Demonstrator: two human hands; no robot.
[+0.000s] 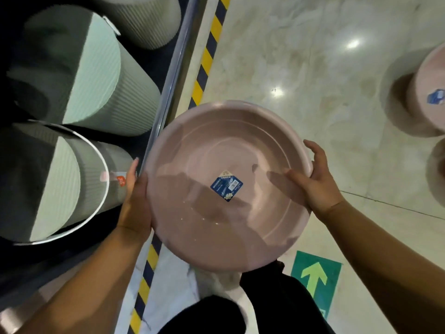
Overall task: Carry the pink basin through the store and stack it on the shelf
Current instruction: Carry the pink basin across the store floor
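Note:
I hold a round pink basin in front of me with both hands, its open side facing me. A blue diamond label sits near the middle of its bottom. My left hand grips the left rim, fingers wrapped behind it. My right hand grips the right rim, thumb inside the bowl and fingers around the outer edge. The basin hangs above the floor, just right of the shelf's metal edge.
Ribbed grey-green bins lie on the low shelf at left. A yellow and dark striped tape runs along the floor beside the shelf. More pink basins stand stacked at the right edge. A green arrow sticker marks the marble floor.

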